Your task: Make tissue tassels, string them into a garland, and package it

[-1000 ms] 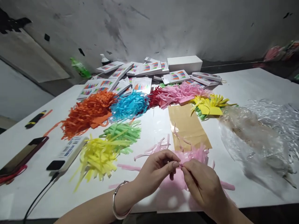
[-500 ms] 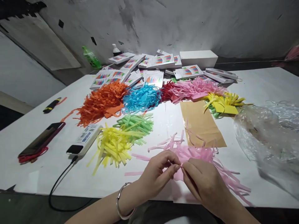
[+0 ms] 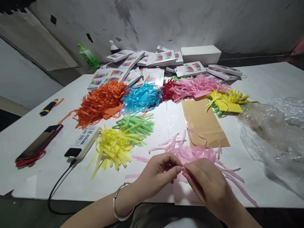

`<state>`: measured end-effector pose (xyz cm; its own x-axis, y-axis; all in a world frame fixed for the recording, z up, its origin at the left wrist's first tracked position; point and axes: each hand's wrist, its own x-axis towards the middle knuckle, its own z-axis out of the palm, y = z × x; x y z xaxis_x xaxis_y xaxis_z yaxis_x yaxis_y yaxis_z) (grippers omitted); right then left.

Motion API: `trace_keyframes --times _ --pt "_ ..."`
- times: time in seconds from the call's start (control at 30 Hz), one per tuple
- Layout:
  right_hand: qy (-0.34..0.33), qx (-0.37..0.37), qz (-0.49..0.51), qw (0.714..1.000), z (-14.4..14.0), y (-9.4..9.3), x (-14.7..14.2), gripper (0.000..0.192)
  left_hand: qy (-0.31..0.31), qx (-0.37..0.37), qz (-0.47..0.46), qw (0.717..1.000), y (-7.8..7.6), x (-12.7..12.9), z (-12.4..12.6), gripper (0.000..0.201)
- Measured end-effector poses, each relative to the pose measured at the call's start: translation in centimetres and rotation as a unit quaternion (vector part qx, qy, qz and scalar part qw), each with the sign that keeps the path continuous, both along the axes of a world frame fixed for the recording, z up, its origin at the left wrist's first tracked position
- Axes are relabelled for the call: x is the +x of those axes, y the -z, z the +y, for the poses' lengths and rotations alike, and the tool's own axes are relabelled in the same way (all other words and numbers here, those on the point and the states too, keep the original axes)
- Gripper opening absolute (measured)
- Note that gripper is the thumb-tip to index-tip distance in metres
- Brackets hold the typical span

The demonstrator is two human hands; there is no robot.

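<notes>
A white-covered table (image 3: 266, 79) carries everything. Toward the wall lies a heap of printed boxes (image 3: 161, 58), stacked at odd angles and overlapping, each showing rows of coloured tassels; what they hold is hidden. At the right edge sits a crumpled clear plastic bag (image 3: 266, 139), its contents too clouded to tell; silvery strands (image 3: 282, 109) show along its far side, whether within or behind it is unclear. A plain white box (image 3: 200, 54) stands behind the printed ones.

In front of the heap runs a row of fringed bundles: orange (image 3: 102, 103), blue (image 3: 142, 96), red (image 3: 168, 90), pink (image 3: 199, 86) and yellow (image 3: 230, 101). A brown sheet (image 3: 204, 122) lies flat near the middle, loose pink strands across it. Just nearer the person is the pink tissue fringe (image 3: 194, 153), partly covered by the left hand (image 3: 155, 175) and right hand (image 3: 211, 182). Yellow strips (image 3: 115, 147) and green strips (image 3: 136, 125) lie to the left, touching. Beyond them are a phone (image 3: 39, 142), a power bank (image 3: 83, 142) with a cable, and, farther back, a green bottle (image 3: 87, 56). The two hands meet fingertip to fingertip, thumbs and forefingers clamped on a thin end of pink tissue.
</notes>
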<state>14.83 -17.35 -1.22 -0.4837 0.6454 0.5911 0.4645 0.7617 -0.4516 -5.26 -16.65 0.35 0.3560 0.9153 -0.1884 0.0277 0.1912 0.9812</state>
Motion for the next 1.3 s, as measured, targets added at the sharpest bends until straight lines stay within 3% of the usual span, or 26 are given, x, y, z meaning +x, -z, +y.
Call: trace_keyframes --times 0.1,0.2,0.47,0.63,0.9,1.03,1.13,1.3 --pt "-0.019 0.004 0.021 1.000 0.1 0.3 0.2 0.025 -0.004 -0.053 -0.044 0.998 0.1 0.5 0.1 0.029" --pt "-0.032 -0.008 0.053 0.998 0.1 0.4 0.2 0.027 -0.009 -0.057 -0.056 0.997 0.3 0.8 0.0 0.030" --pt "-0.003 -0.084 0.047 0.995 0.1 0.4 0.2 0.011 -0.016 0.003 0.003 1.000 0.8 0.6 0.0 0.025" --pt "-0.010 -0.106 0.065 0.992 0.1 0.2 0.4 0.013 -0.005 0.056 0.020 0.998 1.0 0.6 -0.2 0.021" --pt "-0.016 -0.140 0.082 0.987 0.6 0.6 0.2 0.013 -0.042 -0.067 -0.056 0.995 1.0 0.3 0.1 0.023" --pt "-0.017 -0.044 0.028 0.999 0.6 0.5 0.0 0.019 -0.050 -0.059 -0.022 0.997 1.1 -0.2 0.4 0.022" --pt "-0.018 0.035 -0.008 0.999 0.5 0.3 -0.5 0.021 -0.017 -0.081 -0.018 0.996 1.2 -0.4 0.6 0.025" --pt "-0.008 0.037 -0.040 0.998 0.1 0.0 -1.1 0.022 0.015 -0.057 0.019 0.998 0.7 -1.0 0.7 0.026"
